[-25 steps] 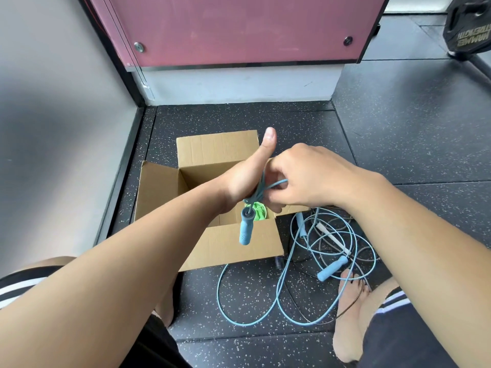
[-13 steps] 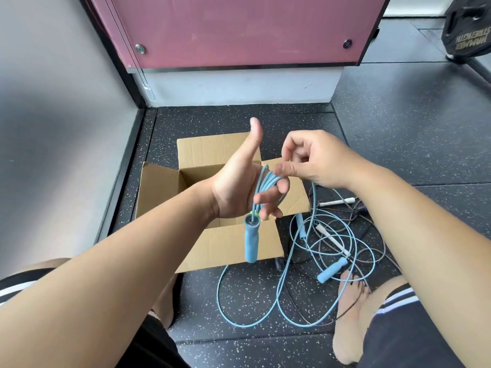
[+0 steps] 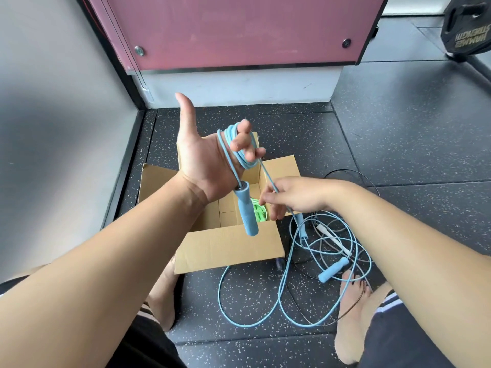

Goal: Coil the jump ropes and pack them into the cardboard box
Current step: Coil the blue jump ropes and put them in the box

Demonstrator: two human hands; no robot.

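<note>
My left hand (image 3: 210,158) is raised above the open cardboard box (image 3: 228,247), thumb up, with several turns of the light blue jump rope (image 3: 240,152) wound round its curled fingers. One blue handle (image 3: 247,211) hangs from that coil over the box. My right hand (image 3: 295,195) pinches the rope strand just below the coil. The rest of the blue rope (image 3: 281,301) lies in loose loops on the floor with its second handle (image 3: 333,269). A green rope (image 3: 259,212) lies inside the box.
A white-handled rope (image 3: 332,239) and a thin black rope (image 3: 345,172) are tangled on the dark speckled floor right of the box. My bare feet (image 3: 353,314) flank the ropes. A pink panel (image 3: 239,30) and grey wall stand behind; a weight plate (image 3: 467,30) sits far right.
My left hand has risen and turned palm toward me with the coil on its fingers. My right hand dropped from beside the coil to lower on the strand, over the box.
</note>
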